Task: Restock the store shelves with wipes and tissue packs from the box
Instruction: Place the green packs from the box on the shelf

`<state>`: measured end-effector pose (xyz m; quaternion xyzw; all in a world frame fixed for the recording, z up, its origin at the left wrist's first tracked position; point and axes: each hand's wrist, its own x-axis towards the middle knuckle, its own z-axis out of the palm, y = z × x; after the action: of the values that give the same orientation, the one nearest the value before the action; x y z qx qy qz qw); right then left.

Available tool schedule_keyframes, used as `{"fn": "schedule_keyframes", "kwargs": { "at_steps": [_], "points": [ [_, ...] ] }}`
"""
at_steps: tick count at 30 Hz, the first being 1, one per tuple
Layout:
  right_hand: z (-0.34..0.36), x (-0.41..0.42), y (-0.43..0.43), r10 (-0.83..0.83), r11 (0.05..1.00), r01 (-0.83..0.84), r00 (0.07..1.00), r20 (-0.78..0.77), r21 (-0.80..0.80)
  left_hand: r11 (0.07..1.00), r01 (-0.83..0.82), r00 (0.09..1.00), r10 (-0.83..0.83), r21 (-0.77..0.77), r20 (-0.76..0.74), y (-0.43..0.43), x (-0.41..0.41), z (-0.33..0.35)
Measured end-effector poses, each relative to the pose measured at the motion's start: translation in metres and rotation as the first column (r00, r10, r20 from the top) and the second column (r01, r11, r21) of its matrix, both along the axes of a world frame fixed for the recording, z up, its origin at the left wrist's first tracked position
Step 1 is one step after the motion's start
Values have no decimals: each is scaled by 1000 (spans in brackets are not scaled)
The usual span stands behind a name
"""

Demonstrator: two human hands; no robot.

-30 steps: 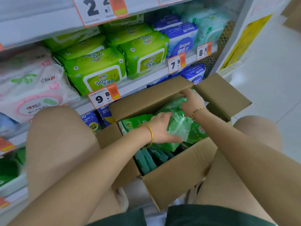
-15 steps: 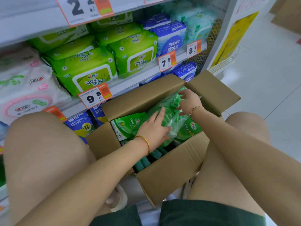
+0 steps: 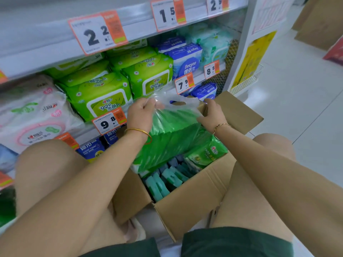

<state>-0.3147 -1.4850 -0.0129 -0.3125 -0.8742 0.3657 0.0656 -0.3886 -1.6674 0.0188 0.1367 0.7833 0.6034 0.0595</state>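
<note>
Cardboard box (image 3: 194, 201) – one, open, between the knees; inside stand teal packs (image 3: 163, 180), too crowded to count, and one green pack (image 3: 206, 154) at the right; two hands, apart – left hand (image 3: 142, 114) and right hand (image 3: 211, 115) each pinch the clear wrap of one green bundle (image 3: 170, 141) over the box, near the shelf (image 3: 141, 28).

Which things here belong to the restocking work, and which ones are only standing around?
Belong to the job:
- cardboard box
- bagged green packs, gripped at the top by the left hand and the right hand
- teal packs in the box
- shelved green wipes

Only standing around:
- yellow poster
- wire basket
- brown cartons on the floor
</note>
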Motion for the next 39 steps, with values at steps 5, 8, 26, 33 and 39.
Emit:
{"fn": "schedule_keyframes", "kwargs": {
  "at_steps": [5,8,26,33,39],
  "points": [
    [2,3,-22,-241,830,119,957,-159,-545,988,-107,994,103,111,38,-29,-5,64],
    [13,6,-29,-236,643,14,955,-181,-765,988,-83,997,81,131,19,-45,0,98],
    [203,-71,-118,90,504,-484,853,-514,-715,937,-198,977,167,288,129,-238,-89,263],
    [263,-131,-155,-56,486,-290,931,-360,-825,971,-240,911,226,-1,344,-245,-123,302],
    [278,-192,-171,-84,389,-266,943,-321,-882,946,-313,901,325,-89,286,-243,-154,283]
  ]
}}
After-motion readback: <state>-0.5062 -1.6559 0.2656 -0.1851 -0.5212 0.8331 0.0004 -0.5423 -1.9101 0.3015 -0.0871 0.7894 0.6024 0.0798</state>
